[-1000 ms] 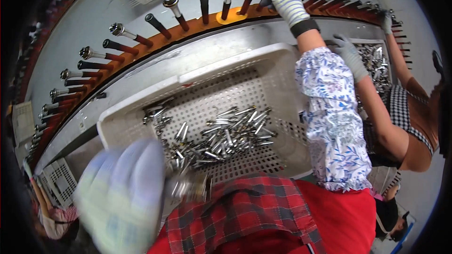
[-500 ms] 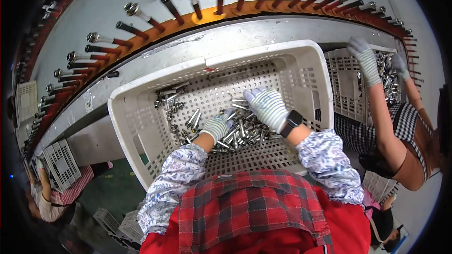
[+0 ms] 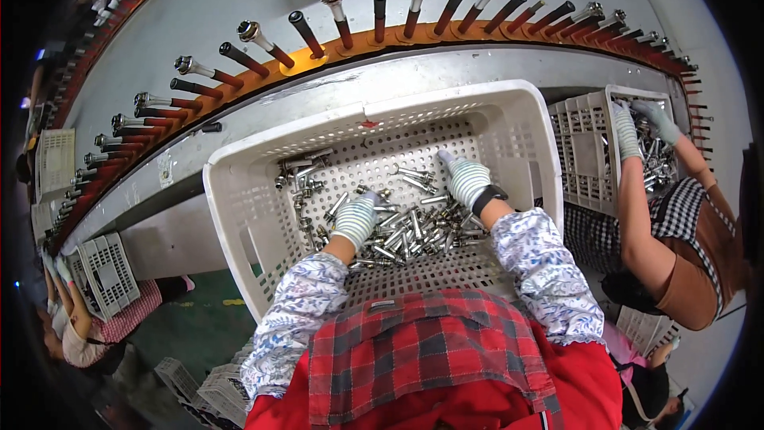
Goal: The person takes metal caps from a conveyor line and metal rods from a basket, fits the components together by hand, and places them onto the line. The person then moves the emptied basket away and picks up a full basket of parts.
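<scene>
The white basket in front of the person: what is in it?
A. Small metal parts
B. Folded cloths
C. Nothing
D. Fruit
A: the white basket holds a pile of small metal parts, with the left hand and right hand on it.

Shiny metal bolts [image 3: 406, 227] lie heaped loose in the white perforated crate [image 3: 239, 215].

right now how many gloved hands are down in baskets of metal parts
4: left hand and right hand in the big basket; a co-worker's two hands in the right basket.
</scene>
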A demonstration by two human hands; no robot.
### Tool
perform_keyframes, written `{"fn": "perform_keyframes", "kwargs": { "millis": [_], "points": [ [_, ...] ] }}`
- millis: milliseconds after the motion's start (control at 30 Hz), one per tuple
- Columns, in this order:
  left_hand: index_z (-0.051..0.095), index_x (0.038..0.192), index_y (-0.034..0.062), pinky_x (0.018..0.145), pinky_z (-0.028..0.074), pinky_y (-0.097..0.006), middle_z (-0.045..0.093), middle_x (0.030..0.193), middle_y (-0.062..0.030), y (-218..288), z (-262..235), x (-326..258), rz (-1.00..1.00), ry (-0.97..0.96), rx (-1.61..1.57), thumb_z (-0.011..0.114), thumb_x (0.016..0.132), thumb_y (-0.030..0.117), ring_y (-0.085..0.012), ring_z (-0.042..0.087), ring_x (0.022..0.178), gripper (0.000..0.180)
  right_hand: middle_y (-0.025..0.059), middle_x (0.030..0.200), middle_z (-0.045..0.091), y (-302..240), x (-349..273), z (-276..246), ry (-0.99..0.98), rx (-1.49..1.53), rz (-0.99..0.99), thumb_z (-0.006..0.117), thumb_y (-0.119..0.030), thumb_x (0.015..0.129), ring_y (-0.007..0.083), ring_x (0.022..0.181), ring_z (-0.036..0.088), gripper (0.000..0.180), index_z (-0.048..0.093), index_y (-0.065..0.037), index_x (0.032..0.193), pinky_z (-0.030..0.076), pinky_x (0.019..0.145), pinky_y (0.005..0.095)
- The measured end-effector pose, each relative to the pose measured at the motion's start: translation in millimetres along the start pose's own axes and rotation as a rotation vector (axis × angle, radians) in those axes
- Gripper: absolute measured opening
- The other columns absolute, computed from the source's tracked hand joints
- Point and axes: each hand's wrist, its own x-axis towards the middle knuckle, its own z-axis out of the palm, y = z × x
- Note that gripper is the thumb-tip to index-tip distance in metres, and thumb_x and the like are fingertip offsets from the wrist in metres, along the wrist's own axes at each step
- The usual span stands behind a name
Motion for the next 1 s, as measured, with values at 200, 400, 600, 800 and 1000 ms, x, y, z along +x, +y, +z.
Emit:
{"fn": "perform_keyframes", "kwargs": {
  "millis": [200,400,600,800,1000],
  "points": [
    [0.022,0.139,0.0075,0.077,0.052,-0.029,0.056,0.112,-0.0163,-5,-52,-21,-0.078,-0.001,-1.29,0.048,0.087,0.0,-0.0222,0.062,0.09,0.059,0.0134,0.084,0.063,-4,35,-17,-0.039,1.394,0.014,0.047,-0.004,0.084,0.0166,0.069,0.061,0.028,0.055,-0.001,0.111,0.051,0.058,0.0302],
    [0.043,0.123,-0.0017,0.092,0.045,-0.039,0.057,0.108,-0.0107,83,-138,-55,0.165,-0.091,-1.464,0.06,0.081,0.008,-0.0244,0.056,0.101,0.047,0.017,0.109,0.059,-4,47,-3,-0.009,-0.21,-0.369,0.041,-0.013,0.087,0.03,0.1,0.059,0.027,0.055,-0.008,0.11,0.049,0.08,0.0419],
    [0.043,0.125,-0.0024,0.098,0.037,-0.041,0.053,0.12,-0.0151,130,-184,-63,0.328,-0.26,-1.132,0.058,0.087,0.028,-0.0267,0.053,0.111,0.051,0.0113,0.103,0.058,-13,27,-20,0.041,-0.402,-0.351,0.049,-0.015,0.084,0.0244,0.098,0.057,0.021,0.062,-0.01,0.1,0.048,0.076,0.0387],
    [0.046,0.12,-0.0003,0.095,0.039,-0.042,0.06,0.108,-0.015,184,-233,-38,0.517,-0.092,-1.256,0.066,0.08,0.031,-0.0264,0.054,0.108,0.054,0.0145,0.087,0.062,-11,7,-55,0.047,0.366,-0.208,0.053,-0.032,0.086,0.0277,0.084,0.061,0.033,0.06,-0.003,0.101,0.048,0.075,0.041],
    [0.049,0.117,-0.0014,0.093,0.04,-0.031,0.058,0.113,-0.0151,186,-281,59,0.629,0.499,-1.048,0.053,0.09,0.015,-0.022,0.055,0.106,0.031,0.005,0.085,0.062,-42,-57,-148,-0.328,1.427,-0.338,0.051,-0.041,0.088,0.0107,0.072,0.059,0.048,0.053,0.001,0.111,0.048,0.062,0.0217]
  ]
}}
